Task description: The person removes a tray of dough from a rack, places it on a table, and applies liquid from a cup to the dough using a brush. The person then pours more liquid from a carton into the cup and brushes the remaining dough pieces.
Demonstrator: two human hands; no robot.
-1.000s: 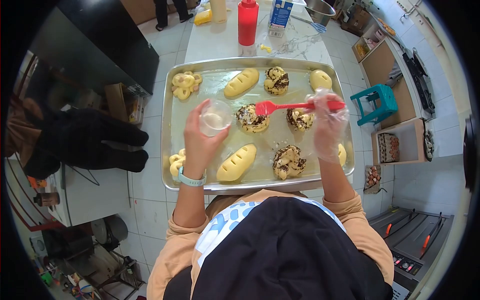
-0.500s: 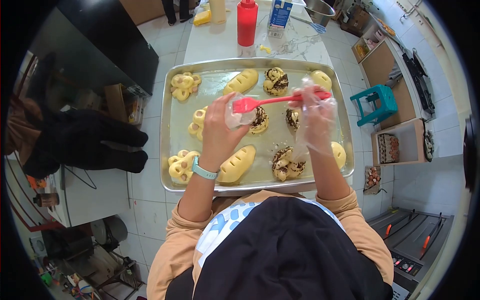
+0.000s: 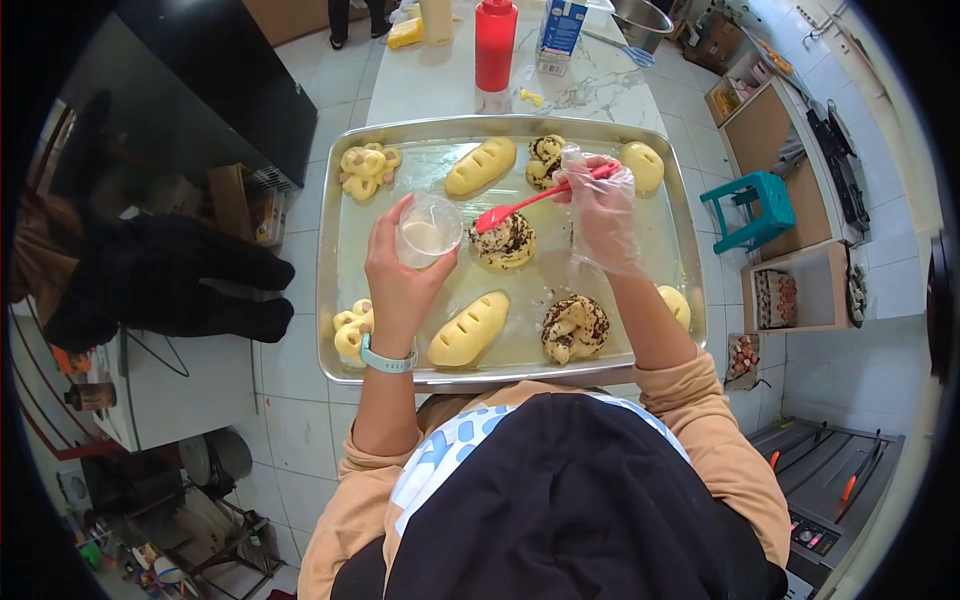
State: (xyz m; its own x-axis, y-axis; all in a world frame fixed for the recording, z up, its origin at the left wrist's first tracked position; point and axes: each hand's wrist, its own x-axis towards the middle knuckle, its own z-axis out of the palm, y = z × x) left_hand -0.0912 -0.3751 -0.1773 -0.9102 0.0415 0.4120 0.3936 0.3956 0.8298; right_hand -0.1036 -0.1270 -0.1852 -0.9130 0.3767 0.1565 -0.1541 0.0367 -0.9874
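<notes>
My left hand [image 3: 402,270] grips a clear plastic cup [image 3: 428,232] with some pale liquid in it, held over the left half of the metal baking tray [image 3: 530,376]. In a clear plastic glove, my right hand [image 3: 603,215] holds a red pastry brush [image 3: 540,198]. Its head rests on or just above the upper left of a round bun with dark sprinkles [image 3: 505,243]. Around the hands lie a twisted sprinkled bun [image 3: 575,328], slashed oval loaves [image 3: 470,330], a plain round bun [image 3: 642,167] and flower-shaped dough [image 3: 370,170]. My right hand hides another sprinkled bun.
Beyond the tray, a marble-patterned table [image 3: 610,90] bears a red squeeze bottle [image 3: 495,50] and a blue-and-white carton [image 3: 560,35]. A teal stool [image 3: 750,210] stands on the floor at right. A person in dark clothes [image 3: 190,275] is at left.
My left hand has moved left and tilted so the cup's opening shows. The brush has swung from nearly level by the cup to slanting down onto the round sprinkled bun.
</notes>
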